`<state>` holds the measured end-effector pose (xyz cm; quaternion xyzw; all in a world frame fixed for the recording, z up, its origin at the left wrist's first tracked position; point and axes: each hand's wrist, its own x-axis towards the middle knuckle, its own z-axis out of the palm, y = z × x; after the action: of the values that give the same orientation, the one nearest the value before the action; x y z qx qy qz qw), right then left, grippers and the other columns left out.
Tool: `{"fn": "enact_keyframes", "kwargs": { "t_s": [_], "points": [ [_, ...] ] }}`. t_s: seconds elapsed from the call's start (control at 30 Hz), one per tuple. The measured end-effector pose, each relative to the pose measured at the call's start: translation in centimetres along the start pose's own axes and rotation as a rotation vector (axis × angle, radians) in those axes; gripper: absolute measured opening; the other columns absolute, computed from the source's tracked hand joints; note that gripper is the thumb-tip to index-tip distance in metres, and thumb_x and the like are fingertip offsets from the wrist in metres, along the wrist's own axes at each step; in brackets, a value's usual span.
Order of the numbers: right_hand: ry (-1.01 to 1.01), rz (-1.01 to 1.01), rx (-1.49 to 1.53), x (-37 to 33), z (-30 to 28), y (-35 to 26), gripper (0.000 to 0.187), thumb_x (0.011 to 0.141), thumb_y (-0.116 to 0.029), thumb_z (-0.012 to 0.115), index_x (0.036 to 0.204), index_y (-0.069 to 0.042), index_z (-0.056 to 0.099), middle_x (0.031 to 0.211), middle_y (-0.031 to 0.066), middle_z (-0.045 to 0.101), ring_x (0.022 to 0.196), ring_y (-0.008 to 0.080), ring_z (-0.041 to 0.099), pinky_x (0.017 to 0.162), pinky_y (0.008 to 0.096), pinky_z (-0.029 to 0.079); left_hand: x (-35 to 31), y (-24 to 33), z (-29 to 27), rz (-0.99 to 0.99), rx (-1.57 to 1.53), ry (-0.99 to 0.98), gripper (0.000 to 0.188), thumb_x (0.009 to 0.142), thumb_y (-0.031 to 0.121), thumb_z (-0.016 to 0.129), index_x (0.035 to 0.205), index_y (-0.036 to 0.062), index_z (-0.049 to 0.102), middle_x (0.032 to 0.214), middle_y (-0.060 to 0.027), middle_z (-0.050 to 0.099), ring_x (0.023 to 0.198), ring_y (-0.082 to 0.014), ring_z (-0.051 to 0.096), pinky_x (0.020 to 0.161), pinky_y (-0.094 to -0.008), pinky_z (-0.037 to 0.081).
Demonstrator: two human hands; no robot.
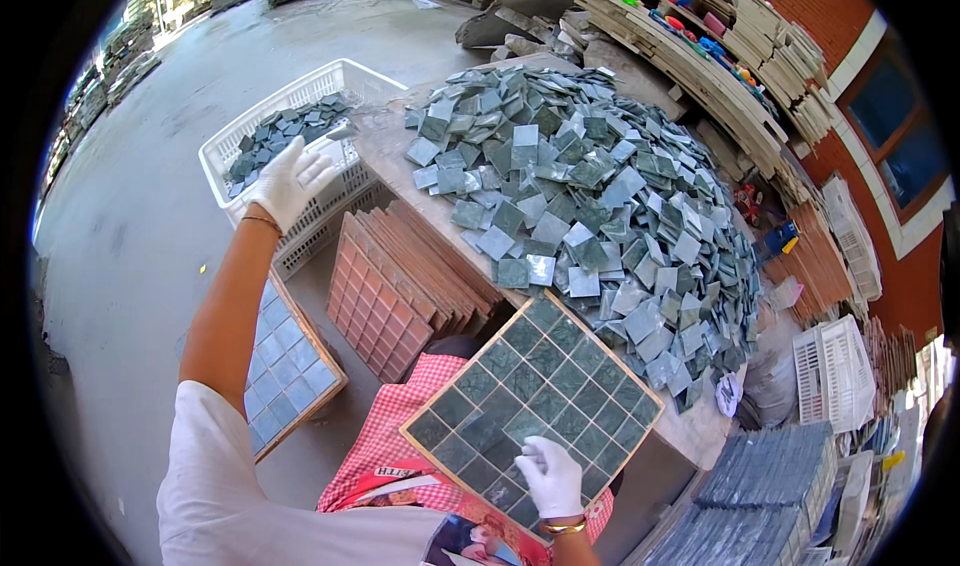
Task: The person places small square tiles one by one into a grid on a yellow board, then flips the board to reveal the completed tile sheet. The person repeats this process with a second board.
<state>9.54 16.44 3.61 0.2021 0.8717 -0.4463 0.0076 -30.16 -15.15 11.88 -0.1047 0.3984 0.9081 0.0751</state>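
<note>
My left hand [291, 181], in a white glove, reaches out over the near edge of a white plastic basket [213, 153], fingers stretched and holding nothing. Dark green square tiles [290, 131] lie inside the basket. Just beyond my fingertips a single pale tile [341, 130] appears near the basket's right side; whether it touches anything I cannot tell. Over my lap slants a wood-edged tray [432, 398] filled with rows of green tiles [522, 381]. My gloved right hand [552, 478] is above its lower part, fingers curled together; anything between them is hidden.
A large heap of loose green tiles [570, 196] covers the table [385, 146] ahead. Reddish grid trays [385, 296] stand below its left edge, beside a tray of blue-grey tiles [285, 361]. Stacked tile sheets [760, 486] and a white crate [835, 371] are at right.
</note>
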Motion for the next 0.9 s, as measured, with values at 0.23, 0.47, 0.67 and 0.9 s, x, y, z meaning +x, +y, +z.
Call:
{"fn": "enact_keyframes", "kwargs": {
  "t_s": [0.23, 0.47, 0.67, 0.9],
  "points": [
    [0.071, -0.459, -0.702, 2.0, 5.6, -2.0, 0.067, 0.069, -0.036, 0.077, 0.122, -0.007, 0.050, 0.106, 0.0066, 0.055, 0.092, 0.0261, 0.056, 0.075, 0.0364, 0.051, -7.5, -8.1, -2.0, -0.051, 0.329, -0.247, 0.041, 0.098, 0.021, 0.050, 0.132, -0.0011, 0.045, 0.113, -0.0115, 0.060, 0.090, -0.0161, 0.060, 0.078, -0.0299, 0.053],
    [-0.196, -0.611, -0.850, 5.9, 2.2, -2.6, 0.034, 0.070, -0.018, 0.071, 0.096, -0.008, 0.052, 0.087, 0.0083, 0.057, 0.084, 0.0241, 0.059, 0.071, 0.0336, 0.052, -14.2, -17.8, -8.7, -0.271, 0.487, -0.124, 0.037, 0.094, 0.018, 0.056, 0.125, -0.0015, 0.050, 0.108, -0.0115, 0.062, 0.087, -0.0170, 0.062, 0.077, -0.0296, 0.051],
    [0.491, -0.465, -0.974, 16.7, -10.8, -6.9, 0.068, 0.070, -0.030, 0.078, 0.124, -0.005, 0.046, 0.109, 0.0109, 0.053, 0.100, 0.0283, 0.053, 0.083, 0.0371, 0.047, -15.7, -19.1, -11.4, -0.170, 0.644, -0.187, 0.038, 0.093, 0.016, 0.057, 0.126, -0.0020, 0.051, 0.113, -0.0120, 0.062, 0.093, -0.0169, 0.061, 0.081, -0.0304, 0.050],
    [0.101, -0.705, -0.536, 15.1, -7.5, 1.6, 0.050, 0.082, -0.027, 0.069, 0.124, -0.004, 0.052, 0.129, 0.0173, 0.052, 0.119, 0.0355, 0.050, 0.100, 0.0415, 0.041, -16.7, -24.9, -7.1, -0.095, 0.832, -0.597, 0.047, 0.092, 0.019, 0.062, 0.132, -0.0020, 0.049, 0.121, -0.0141, 0.062, 0.116, -0.0202, 0.057, 0.098, -0.0306, 0.044]
  ]
}}
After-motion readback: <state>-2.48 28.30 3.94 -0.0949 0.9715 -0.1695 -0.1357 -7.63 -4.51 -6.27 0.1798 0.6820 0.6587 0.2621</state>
